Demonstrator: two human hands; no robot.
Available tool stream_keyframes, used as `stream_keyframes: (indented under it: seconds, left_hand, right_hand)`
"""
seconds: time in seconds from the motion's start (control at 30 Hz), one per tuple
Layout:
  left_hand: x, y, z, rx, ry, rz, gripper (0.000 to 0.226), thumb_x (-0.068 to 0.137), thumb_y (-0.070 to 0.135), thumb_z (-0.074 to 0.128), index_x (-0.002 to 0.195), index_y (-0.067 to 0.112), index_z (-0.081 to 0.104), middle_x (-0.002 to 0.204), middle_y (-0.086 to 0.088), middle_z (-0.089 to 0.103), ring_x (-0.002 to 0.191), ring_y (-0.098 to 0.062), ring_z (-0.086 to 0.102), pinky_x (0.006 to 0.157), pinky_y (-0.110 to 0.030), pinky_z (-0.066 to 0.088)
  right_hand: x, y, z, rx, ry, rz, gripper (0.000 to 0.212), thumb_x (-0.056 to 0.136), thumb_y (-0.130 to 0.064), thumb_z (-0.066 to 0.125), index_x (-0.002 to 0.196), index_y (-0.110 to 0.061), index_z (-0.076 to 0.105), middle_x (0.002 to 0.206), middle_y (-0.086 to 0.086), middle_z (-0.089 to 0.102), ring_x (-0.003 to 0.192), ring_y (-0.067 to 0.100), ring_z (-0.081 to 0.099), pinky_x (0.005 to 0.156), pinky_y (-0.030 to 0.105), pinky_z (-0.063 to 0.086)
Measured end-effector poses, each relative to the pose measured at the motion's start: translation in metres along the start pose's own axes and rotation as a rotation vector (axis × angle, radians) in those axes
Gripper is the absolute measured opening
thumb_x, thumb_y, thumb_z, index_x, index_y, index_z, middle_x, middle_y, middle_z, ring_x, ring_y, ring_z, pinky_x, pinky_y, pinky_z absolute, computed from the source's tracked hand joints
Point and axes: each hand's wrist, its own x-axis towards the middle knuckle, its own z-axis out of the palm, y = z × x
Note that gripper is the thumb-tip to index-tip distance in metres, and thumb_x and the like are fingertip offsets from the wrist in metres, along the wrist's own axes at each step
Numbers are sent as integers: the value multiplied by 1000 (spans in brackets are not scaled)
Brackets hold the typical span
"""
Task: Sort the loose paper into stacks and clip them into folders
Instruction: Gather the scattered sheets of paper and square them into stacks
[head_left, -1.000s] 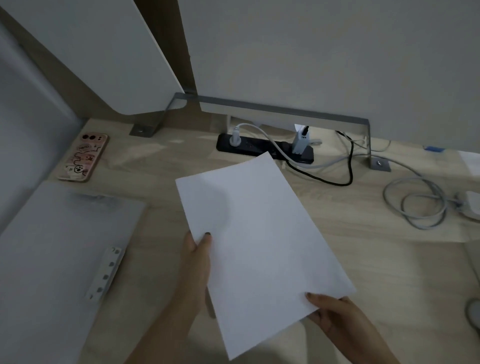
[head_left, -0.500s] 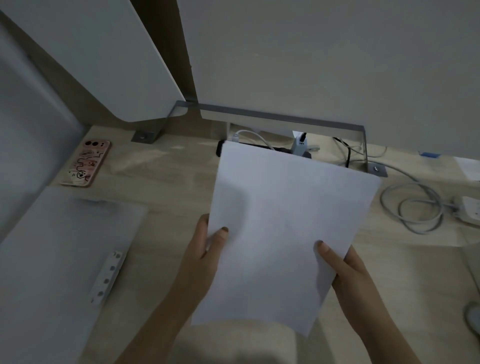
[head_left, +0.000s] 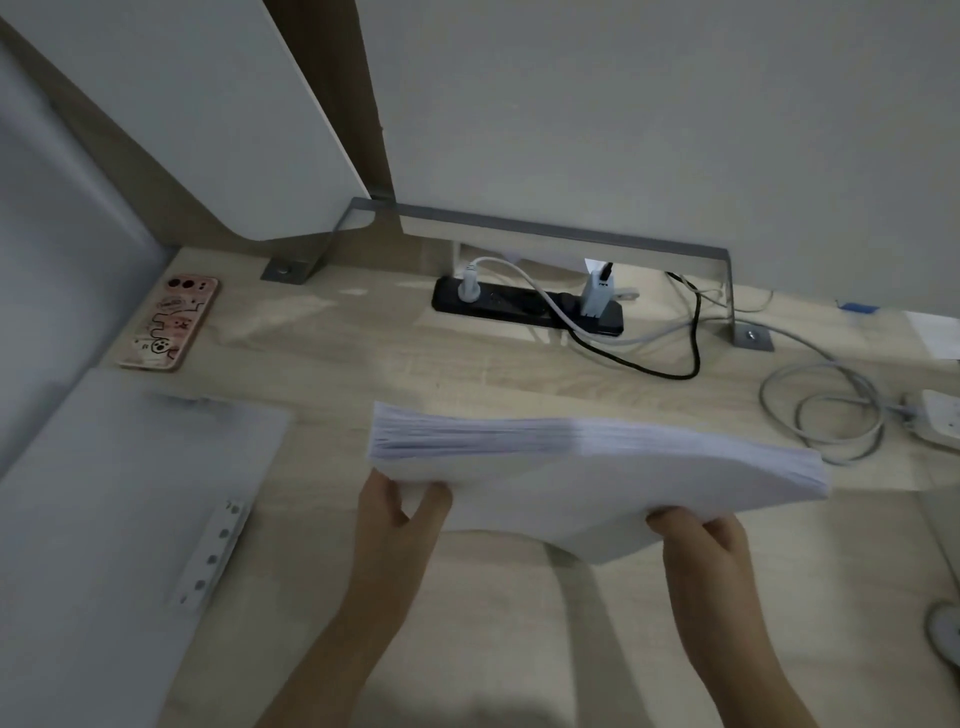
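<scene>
Gripped in both hands: paper stack (head_left: 597, 488), pinched on its left side between thumb and fingers of the left hand (head_left: 395, 530), clamped near its right lower corner by curled fingers of the right hand (head_left: 701, 545). Neither hand free, neither slack.

Turned since a second ago. Then slanted across the desk (head_left: 363, 353) with its broad face up to the camera; half a second ago raised and squared to the viewer; now tipped so that the long top edge shows above the hands, layered with many sheet ends. Not flush along that edge: fanned a little toward the right hand, bowed between the two grips. Possibly standing on its lower edge on the desk, though contact below the hands cannot be made out.

Read as a judgement: gathering done for this batch, squaring under way, clipping not yet begun. Likely to need a knock or two on the desk to bring the sheet ends level before anything is fastened.

Left of the left hand and well apart from the stack: open folder (head_left: 104, 493), flat, with its white clip strip (head_left: 213, 556) bare and nothing filed under it. Beyond the left hand, a phone (head_left: 166, 322); beyond both hands, a power strip (head_left: 519, 306) with plugs and leads.
</scene>
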Motion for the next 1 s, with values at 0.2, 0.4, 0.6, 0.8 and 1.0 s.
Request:
stream_keyframes:
  seconds: [0.2,0.4,0.6,0.8,1.0]
  left_hand:
    - [2,-2,0,-46,1,-29,13,77,-8,62,85,-16,55,62,-19,38,46,1,42,46,-3,35]
    - [0,-12,0,-4,8,-7,7,81,-15,54,83,-9,54,55,-12,35,51,-11,39,48,-3,35]
    - [5,-14,4,-127,-90,27,39,56,34,55,93,22,57,76,8,59,64,8,57,59,-1,41]
    - [-4,-16,29,-86,-180,-37,34,51,33,53,85,25,54,64,18,62,50,7,50,48,-9,39]
    - [-31,-30,90,-4,-273,-284,10,82,13,57,85,17,48,74,0,53,60,-10,50,43,-11,38]
  right_hand:
    - [-1,14,10,-24,5,64,24,79,17,41,72,-3,53,70,5,51,64,5,50,62,22,40]
    - [-1,23,7,-16,39,85,16,79,14,41,74,1,49,76,9,43,72,14,42,67,35,29]
    - [3,20,7,2,-2,90,25,83,11,41,88,-7,58,83,3,58,78,9,54,70,28,39]
    - [0,13,-29,-72,1,141,30,87,2,45,101,-19,62,93,-9,69,84,4,63,67,21,47]
    - [9,28,-107,-226,67,265,29,85,4,49,111,-8,57,101,12,66,90,27,62,71,36,50]
